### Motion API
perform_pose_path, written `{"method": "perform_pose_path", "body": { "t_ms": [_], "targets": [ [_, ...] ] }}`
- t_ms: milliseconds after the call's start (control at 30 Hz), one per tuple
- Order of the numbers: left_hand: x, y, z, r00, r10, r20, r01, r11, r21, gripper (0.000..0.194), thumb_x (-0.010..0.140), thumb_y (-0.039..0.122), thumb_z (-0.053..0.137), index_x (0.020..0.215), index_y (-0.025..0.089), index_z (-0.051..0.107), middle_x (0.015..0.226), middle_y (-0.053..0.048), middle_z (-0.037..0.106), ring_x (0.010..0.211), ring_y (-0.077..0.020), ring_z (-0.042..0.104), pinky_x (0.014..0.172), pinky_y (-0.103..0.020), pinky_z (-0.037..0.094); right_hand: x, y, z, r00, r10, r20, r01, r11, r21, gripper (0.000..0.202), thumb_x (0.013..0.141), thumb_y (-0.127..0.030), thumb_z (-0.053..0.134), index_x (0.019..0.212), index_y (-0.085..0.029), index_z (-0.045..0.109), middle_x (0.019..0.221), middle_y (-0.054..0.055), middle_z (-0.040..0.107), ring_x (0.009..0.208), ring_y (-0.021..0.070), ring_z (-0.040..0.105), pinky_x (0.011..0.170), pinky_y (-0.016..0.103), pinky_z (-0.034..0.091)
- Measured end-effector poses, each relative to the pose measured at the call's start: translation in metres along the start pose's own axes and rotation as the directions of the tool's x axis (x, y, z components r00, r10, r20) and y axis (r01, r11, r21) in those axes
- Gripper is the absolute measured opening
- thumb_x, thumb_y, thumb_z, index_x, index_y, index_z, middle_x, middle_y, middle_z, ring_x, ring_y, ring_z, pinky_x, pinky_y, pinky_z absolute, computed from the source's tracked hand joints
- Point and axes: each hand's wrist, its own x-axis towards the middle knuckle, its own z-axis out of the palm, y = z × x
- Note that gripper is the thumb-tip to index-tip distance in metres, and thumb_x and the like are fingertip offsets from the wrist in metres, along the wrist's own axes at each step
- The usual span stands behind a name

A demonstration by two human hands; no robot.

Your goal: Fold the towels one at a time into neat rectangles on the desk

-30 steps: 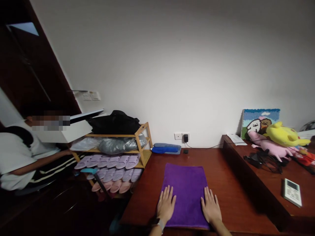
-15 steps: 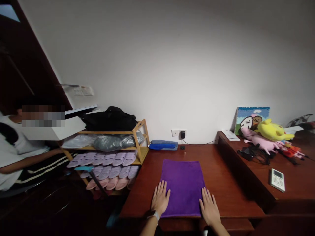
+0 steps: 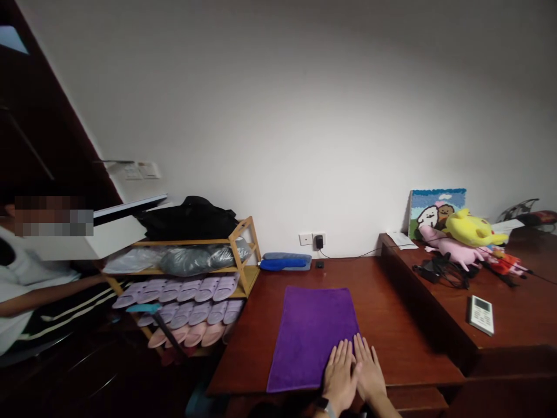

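A purple cloth (image 3: 311, 334) lies spread flat on the brown wooden table (image 3: 243, 348), reaching the table's front edge. My left hand (image 3: 342, 374), with a watch on its wrist, rests palm down on the cloth's lower right part, fingers stretched out. Right beside it, my right hand (image 3: 368, 368) lies flat at the cloth's right edge, partly over the bare wood. The thumbs of both hands meet or overlap. Neither hand grips anything.
Folded blue and grey cloths (image 3: 285, 262) lie at the table's back left. On the raised surface at right are plush toys (image 3: 470, 229), cables and a white remote-like device (image 3: 481, 314). A shoe rack (image 3: 243, 261) stands left, with a seated person (image 3: 39, 290) beyond.
My left hand has moved right, from the cloth's left edge to beside my right hand. My right hand remains near the right edge. The view has shifted slightly.
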Motion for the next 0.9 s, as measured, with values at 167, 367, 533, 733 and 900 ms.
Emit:
{"method": "perform_pose_path", "body": {
  "t_ms": [167,367,533,733,900],
  "targets": [
    [-0.04,-0.088,-0.032,0.978,-0.205,-0.039,0.208,0.969,0.134,0.066,0.104,0.057,0.016,0.161,0.023,0.018,0.168,-0.002,0.021,0.156,-0.0242,0.022,0.129,-0.048,0.026,0.003,0.0,0.001,0.998,0.034,-0.052,-0.03,0.996,0.078,0.065,0.102,-0.042,0.015,0.161,-0.016,0.024,0.169,0.002,0.016,0.157,0.023,0.012,0.128,0.048,0.011],
    [-0.076,-0.154,-0.061,0.916,-0.381,-0.124,0.4,0.888,0.227,0.077,0.102,0.064,0.015,0.159,0.014,0.029,0.167,-0.007,0.026,0.155,-0.0234,0.026,0.128,-0.045,0.026,0.003,-0.001,0.0,0.997,0.064,-0.047,-0.059,0.994,0.091,0.067,0.101,-0.045,0.016,0.161,-0.016,0.024,0.169,0.001,0.017,0.157,0.0219,0.012,0.128,0.047,0.01],
    [-0.079,-0.161,-0.049,0.916,-0.343,-0.207,0.388,0.89,0.241,0.073,0.103,0.061,0.018,0.157,0.015,0.033,0.166,-0.006,0.03,0.153,-0.0232,0.031,0.127,-0.045,0.029,0.007,-0.004,-0.002,0.997,0.076,-0.007,-0.076,0.994,0.076,0.068,0.101,-0.046,0.018,0.161,-0.014,0.025,0.169,0.003,0.018,0.157,0.0228,0.013,0.128,0.047,0.012],
    [-0.08,-0.167,-0.04,0.919,-0.314,-0.238,0.369,0.898,0.24,0.065,0.103,0.057,0.022,0.158,0.023,0.033,0.165,-0.002,0.031,0.153,-0.0234,0.031,0.126,-0.046,0.032,0.035,-0.015,-0.025,0.997,0.059,-0.057,-0.055,0.996,0.063,0.069,0.101,-0.046,0.013,0.161,-0.014,0.023,0.169,0.002,0.019,0.157,0.0241,0.014,0.128,0.047,0.013],
    [-0.081,-0.179,-0.035,0.922,-0.329,-0.206,0.373,0.896,0.239,0.062,0.103,0.054,0.025,0.158,0.026,0.031,0.166,0.001,0.028,0.153,-0.0234,0.029,0.127,-0.046,0.031,0.054,-0.01,-0.02,0.995,0.085,-0.043,-0.081,0.994,0.077,0.07,0.099,-0.045,0.018,0.16,-0.011,0.025,0.168,0.005,0.022,0.156,0.0244,0.017,0.128,0.047,0.013]
  ]
}}
